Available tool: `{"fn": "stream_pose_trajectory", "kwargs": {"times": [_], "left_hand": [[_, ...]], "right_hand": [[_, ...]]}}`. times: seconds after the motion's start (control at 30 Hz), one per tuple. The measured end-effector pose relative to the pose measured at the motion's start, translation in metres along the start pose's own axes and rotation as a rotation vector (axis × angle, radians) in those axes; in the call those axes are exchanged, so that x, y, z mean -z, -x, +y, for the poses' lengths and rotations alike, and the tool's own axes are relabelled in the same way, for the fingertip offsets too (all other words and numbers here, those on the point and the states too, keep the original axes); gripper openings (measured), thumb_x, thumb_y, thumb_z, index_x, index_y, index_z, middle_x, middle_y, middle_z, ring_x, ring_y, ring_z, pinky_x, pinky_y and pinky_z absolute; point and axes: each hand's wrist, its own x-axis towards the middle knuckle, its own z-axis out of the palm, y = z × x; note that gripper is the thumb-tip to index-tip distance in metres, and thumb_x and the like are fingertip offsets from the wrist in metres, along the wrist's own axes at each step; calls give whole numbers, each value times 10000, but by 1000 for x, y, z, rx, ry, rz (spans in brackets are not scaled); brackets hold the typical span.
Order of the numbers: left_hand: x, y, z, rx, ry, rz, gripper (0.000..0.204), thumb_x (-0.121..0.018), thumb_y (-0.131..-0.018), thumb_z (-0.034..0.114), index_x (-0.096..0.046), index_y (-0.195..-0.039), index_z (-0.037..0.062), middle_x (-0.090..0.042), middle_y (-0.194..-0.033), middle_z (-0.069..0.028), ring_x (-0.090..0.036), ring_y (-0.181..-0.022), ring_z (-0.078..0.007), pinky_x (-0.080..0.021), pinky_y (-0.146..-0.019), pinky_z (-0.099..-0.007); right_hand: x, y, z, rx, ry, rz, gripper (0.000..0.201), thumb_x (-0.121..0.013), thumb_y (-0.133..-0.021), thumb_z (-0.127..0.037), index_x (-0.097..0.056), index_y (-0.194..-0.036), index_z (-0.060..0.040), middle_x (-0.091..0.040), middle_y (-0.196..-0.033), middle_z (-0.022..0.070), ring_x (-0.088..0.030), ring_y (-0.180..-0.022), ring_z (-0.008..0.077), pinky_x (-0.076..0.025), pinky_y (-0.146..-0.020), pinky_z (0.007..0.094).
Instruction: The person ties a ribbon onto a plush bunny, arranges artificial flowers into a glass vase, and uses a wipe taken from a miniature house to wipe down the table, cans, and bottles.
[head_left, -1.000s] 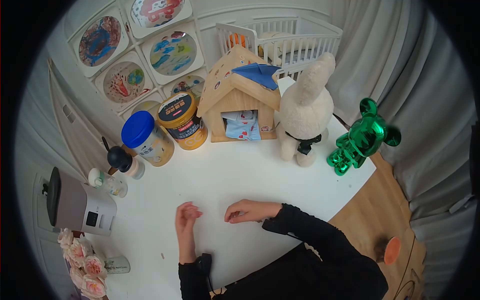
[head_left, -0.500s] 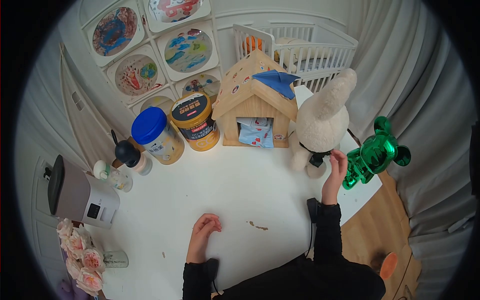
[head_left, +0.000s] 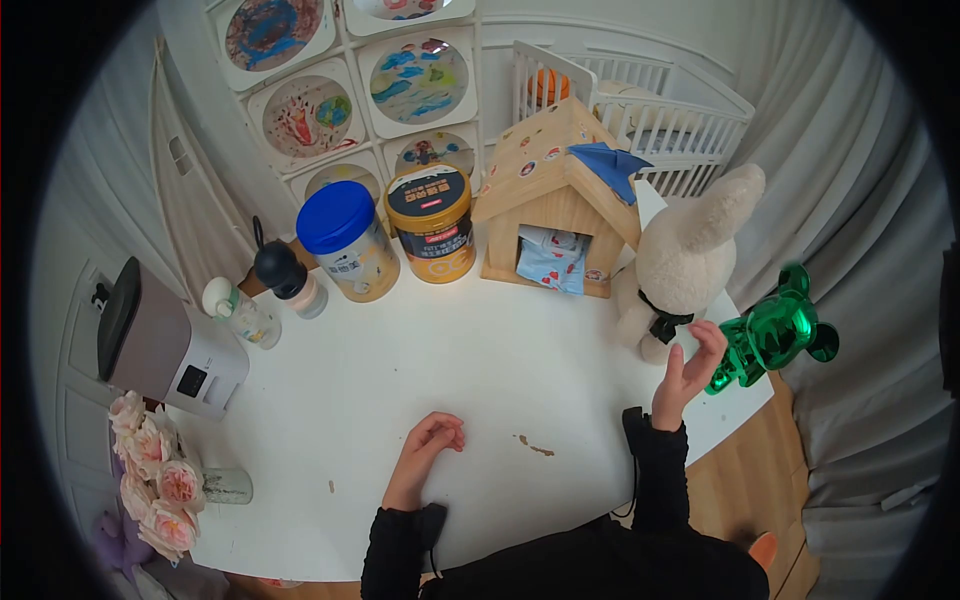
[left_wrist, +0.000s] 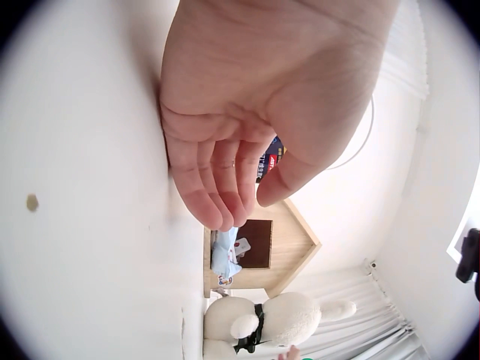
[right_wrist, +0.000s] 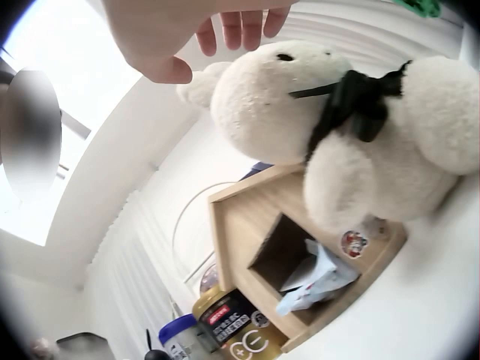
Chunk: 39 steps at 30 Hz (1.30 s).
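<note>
Seemingly, grasping isn't done: my empty right hand point(head_left: 688, 378), thumb apart, is near the two-o'clock plush toy point(head_left: 688, 250); my left hand point(head_left: 426, 452), fingers together, holds nothing.

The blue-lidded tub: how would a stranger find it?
On the white table, find the wooden house. Just left of it in the head view stands a gold tub with a dark lid; the blue-lidded tub is the next one left. Its blue lid and paler body set it apart from that gold neighbour.
</note>
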Motion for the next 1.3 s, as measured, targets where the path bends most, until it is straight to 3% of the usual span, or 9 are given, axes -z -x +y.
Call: {"fn": "stream_pose_trajectory", "kwargs": {"times": [0.13,0.2,0.33,0.4,0.67,0.93,1.0,1.07,1.3], "left_hand": [[4,-3,-7,-12,23,-57,135,-519,-939,91,-598,-1019,16,-597,-846,-40,-570,-817,-129,-469,-778,-276],[6,-4,-8,-17,34,-70,136,-518,-940,88,-598,-1022,16,-596,-847,-39,-570,-817,-128,-470,-778,-275],[8,-1,-12,-50,-21,-118,135,-518,-946,91,-599,-1030,23,-594,-867,-37,-571,-822,-127,-474,-775,-274],[10,-2,-13,-72,-24,-119,136,-519,-948,93,-601,-1033,26,-594,-874,-36,-572,-825,-126,-476,-773,-274],[12,-5,-20,-53,-29,-159,136,-517,-952,96,-599,-1040,32,-591,-867,-32,-570,-834,-119,-476,-780,-267],[13,-7,-23,-56,-12,-160,137,-525,-945,96,-594,-1043,28,-596,-854,-35,-571,-795,-112,-481,-747,-262],[14,-6,-25,-64,-8,-160,137,-527,-945,101,-594,-1041,30,-596,-854,-34,-571,-791,-112,-480,-744,-261],[14,-8,-26,-58,-15,-177,136,-537,-942,110,-595,-1038,33,-597,-856,-31,-571,-790,-110,-479,-740,-257],[14,-7,-25,-66,-11,-166,131,-538,-942,116,-599,-1028,39,-596,-842,-23,-571,-779,-104,-475,-732,-252]], "right_hand": [[-35,-13,-55,-172,-332,-867,449,-554,-811,-8,-453,-1247,5,-515,-1179,207,-523,-1098,316,-409,-960,349],[-81,-8,-53,-119,-365,-938,555,-544,-809,-16,-371,-1331,61,-482,-1253,263,-479,-1169,369,-371,-1018,386],[-181,16,2,27,47,-624,643,-545,-746,-3,-311,-1331,122,-424,-1285,351,-367,-1225,471,-271,-1082,464],[-199,-2,4,-191,154,-681,593,-547,-710,9,-387,-1271,117,-444,-1234,381,-400,-1159,513,-306,-1044,499],[-243,-10,80,57,368,-712,371,-543,-742,-20,-604,-1105,26,-602,-1096,280,-557,-1043,447,-442,-914,495],[-264,-22,115,139,718,-1002,443,-445,-912,-168,-481,-1341,-61,-444,-1384,231,-445,-1258,403,-401,-1020,457],[-264,-20,118,109,722,-1047,439,-469,-895,-141,-491,-1322,-42,-466,-1360,235,-444,-1253,410,-387,-1028,465],[-258,-5,122,255,454,-599,327,-569,-809,-93,-593,-1113,23,-591,-1121,270,-565,-1044,442,-470,-899,473],[-214,3,40,206,53,-551,232,-505,-802,70,-587,-1008,5,-550,-1012,235,-526,-975,414,-413,-850,453]]}}
